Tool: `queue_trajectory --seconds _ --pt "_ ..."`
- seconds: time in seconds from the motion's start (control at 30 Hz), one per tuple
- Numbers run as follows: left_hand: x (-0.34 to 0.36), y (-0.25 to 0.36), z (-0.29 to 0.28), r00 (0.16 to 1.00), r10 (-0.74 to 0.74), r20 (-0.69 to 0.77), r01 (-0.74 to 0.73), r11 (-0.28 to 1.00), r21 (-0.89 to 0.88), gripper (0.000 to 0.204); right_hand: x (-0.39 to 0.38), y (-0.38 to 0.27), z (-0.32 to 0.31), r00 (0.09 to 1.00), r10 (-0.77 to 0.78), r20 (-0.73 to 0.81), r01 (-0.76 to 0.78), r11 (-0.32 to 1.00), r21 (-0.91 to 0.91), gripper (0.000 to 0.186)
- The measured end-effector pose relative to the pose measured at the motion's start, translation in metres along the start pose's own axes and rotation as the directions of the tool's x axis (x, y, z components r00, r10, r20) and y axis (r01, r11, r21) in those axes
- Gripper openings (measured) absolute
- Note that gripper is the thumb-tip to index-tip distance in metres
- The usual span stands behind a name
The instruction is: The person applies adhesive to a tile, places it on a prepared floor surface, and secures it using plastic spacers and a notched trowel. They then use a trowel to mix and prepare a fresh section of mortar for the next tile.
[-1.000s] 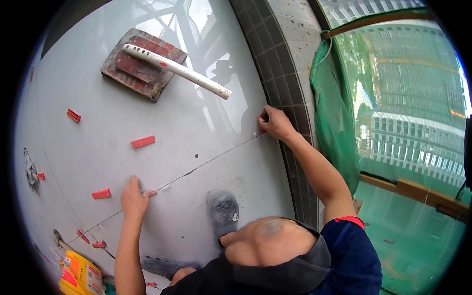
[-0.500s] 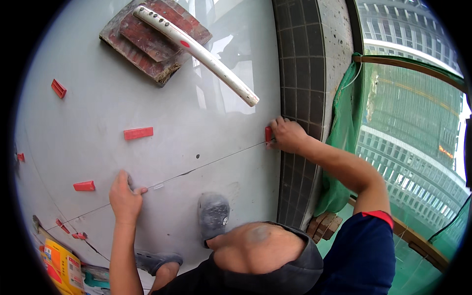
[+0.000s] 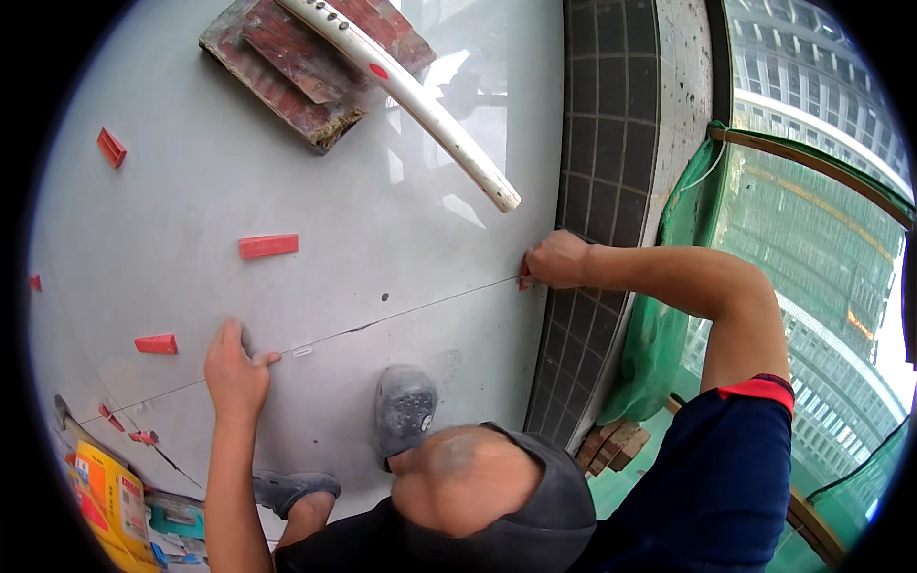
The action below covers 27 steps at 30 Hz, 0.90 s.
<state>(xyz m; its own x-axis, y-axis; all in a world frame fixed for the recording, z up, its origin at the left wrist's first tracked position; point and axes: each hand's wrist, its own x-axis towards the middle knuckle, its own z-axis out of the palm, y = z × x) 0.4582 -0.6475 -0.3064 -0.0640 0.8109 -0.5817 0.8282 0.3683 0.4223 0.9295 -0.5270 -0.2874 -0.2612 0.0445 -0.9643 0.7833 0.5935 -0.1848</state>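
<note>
Beside the dark tiled edge, my right hand point(image 3: 560, 259) is closed on a small red plastic wedge point(image 3: 524, 274). That wedge sits at the right end of the narrow seam between two large pale floor tiles point(image 3: 458, 253); my fingers partly hide it. On the left, my left hand point(image 3: 236, 374) rests at the same seam with fingers stretched and thumb held apart, holding nothing I can see. Just right of its thumb, a small whitish clip point(image 3: 303, 350) stands in the seam. Two loose red wedges, one nearer point(image 3: 156, 344) and one farther point(image 3: 268, 246), lie beyond the left hand.
A long white tube point(image 3: 449, 134) lies across a dirty reddish-brown board point(image 3: 287, 57) at the back. More red wedges point(image 3: 112, 148) dot the left side. A yellow container point(image 3: 110, 506) stands at lower left. Green netting point(image 3: 659, 334) hangs right, above stacked bricks point(image 3: 613, 446). My shoe point(image 3: 406, 411) is near the seam.
My right hand has turned and drawn toward the seam with the red wedge, which now shows less. My left hand stays in about the same place. The whole view has shifted slightly.
</note>
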Motion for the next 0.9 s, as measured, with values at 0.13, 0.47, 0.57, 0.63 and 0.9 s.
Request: queue_trajectory --seconds 0.13,0.47,0.57,0.63,0.9 --pt "-0.004 -0.009 0.007 0.998 0.038 -0.047 -0.036 0.998 0.051 0.056 0.001 0.0 -0.007 0.991 -0.133 0.008 0.133 0.99 -0.051 0.016" --pt "-0.002 -0.013 -0.011 1.0 0.018 0.02 -0.009 0.916 -0.4 0.046 0.018 -0.139 -0.059 0.986 0.021 -0.163 -0.055 0.977 -0.208 0.039" --pt "-0.02 -0.01 -0.01 0.998 -0.017 0.066 0.061 0.653 -0.755 0.047 0.037 -0.225 -0.102 0.749 -0.158 -0.644 0.477 0.802 0.359 0.039" --pt "-0.034 -0.001 0.001 0.997 0.069 0.04 0.004 0.462 -0.887 0.058 0.038 -0.268 -0.121 0.724 -0.152 -0.673 0.588 0.646 0.486 0.038" --pt "-0.057 0.017 0.006 0.996 -0.021 -0.087 -0.072 0.392 -0.917 0.061 0.057 -0.289 -0.106 0.667 0.019 -0.745 0.57 0.631 0.526 0.041"
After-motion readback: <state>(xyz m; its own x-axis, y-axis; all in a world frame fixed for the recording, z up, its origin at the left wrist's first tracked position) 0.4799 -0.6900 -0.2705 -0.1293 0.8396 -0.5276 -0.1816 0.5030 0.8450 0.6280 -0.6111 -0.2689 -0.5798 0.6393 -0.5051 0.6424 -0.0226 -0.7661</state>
